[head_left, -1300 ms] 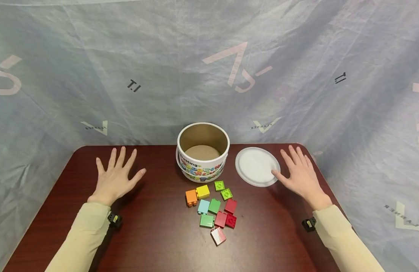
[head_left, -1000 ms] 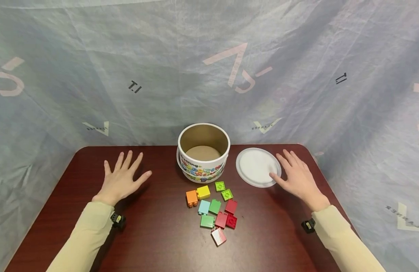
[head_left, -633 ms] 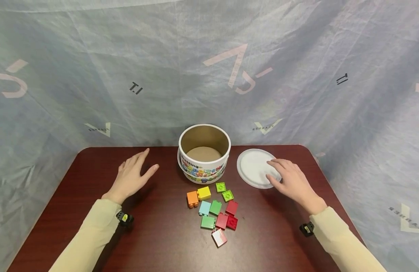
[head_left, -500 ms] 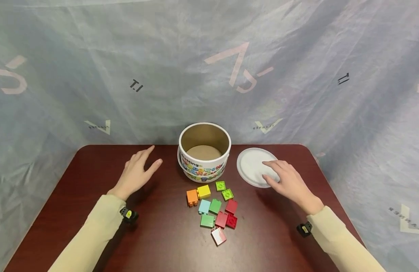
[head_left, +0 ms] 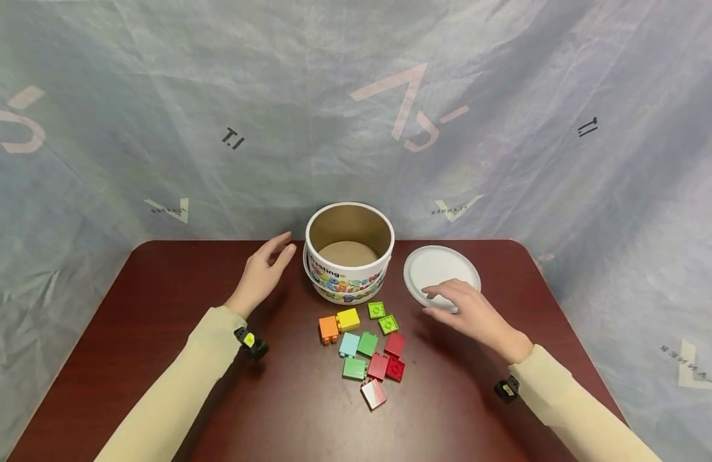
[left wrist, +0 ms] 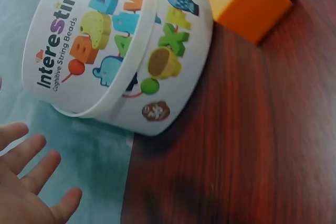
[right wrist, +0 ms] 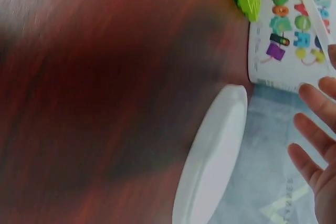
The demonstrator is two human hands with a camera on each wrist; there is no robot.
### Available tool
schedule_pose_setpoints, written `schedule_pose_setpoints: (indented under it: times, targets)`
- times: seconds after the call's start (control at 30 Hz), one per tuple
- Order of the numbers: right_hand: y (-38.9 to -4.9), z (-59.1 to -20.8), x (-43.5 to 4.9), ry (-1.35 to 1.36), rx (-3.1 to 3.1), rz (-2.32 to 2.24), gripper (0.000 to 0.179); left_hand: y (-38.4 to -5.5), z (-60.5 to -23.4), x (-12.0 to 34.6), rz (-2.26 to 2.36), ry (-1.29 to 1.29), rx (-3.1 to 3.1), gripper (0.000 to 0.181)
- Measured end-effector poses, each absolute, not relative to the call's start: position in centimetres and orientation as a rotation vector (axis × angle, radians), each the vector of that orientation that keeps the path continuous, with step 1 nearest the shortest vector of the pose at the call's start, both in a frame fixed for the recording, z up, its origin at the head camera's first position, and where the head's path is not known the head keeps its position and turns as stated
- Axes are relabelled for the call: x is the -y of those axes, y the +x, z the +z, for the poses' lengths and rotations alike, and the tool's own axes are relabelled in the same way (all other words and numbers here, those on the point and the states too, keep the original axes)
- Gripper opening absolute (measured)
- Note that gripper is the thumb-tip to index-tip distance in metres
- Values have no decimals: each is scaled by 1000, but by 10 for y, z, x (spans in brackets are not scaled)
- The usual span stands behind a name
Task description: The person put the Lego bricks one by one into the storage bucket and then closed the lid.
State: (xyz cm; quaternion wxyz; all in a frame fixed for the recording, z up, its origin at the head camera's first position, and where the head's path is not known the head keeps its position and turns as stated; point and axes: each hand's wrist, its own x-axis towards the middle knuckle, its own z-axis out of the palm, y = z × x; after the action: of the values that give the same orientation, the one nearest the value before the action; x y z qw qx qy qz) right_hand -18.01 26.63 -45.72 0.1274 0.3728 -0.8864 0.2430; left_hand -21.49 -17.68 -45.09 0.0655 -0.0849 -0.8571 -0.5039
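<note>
A white round bucket (head_left: 348, 282) with printed letters and a handle stands at the table's back, its lid off. Just left of its rim hovers my left hand (head_left: 260, 277), fingers loosely spread and holding nothing. In the left wrist view those fingers (left wrist: 38, 169) are apart from the bucket's (left wrist: 131, 45) wall. My right hand (head_left: 470, 311) is over the front edge of the white round lid (head_left: 439, 268), with thumb and fingers parted and nothing between them. In the right wrist view the lid (right wrist: 212, 161) lies below the spread fingers (right wrist: 310, 129).
Before the bucket lie several toy bricks: orange (head_left: 328, 329), yellow (head_left: 348, 319), light blue (head_left: 349, 344), greens (head_left: 354, 368) and reds (head_left: 378, 366). A red-and-white looking brick (head_left: 373, 394) is nearest. A grey cloth (head_left: 263, 128) hangs behind the dark red table (head_left: 286, 410).
My left hand has moved right and forward to the bucket's side. My right hand has moved left across the lid, its fingers less spread. Bucket, lid and bricks have stayed in place.
</note>
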Motion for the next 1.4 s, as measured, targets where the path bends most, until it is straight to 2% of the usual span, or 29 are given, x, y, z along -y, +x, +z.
schedule_pose_setpoints:
  times: [0.3,0.77,0.93,1.13,1.4]
  targets:
    - [-174,-477,-246,1254,2595,688,38,-235,-454,158,-1700,-215,2491,55]
    - [-156,-502,-232,1265,2623,603,43,-244,-460,141,-1850,-232,2356,53]
    - [-154,-507,-230,1273,2600,599,42,-237,-448,135,-1888,-230,2362,54]
    - [-154,-511,-229,1281,2576,581,41,-247,-462,137,-1932,-256,2327,56]
    - [-151,-511,-229,1291,2588,541,41,-244,-464,139,-1958,-270,2315,57]
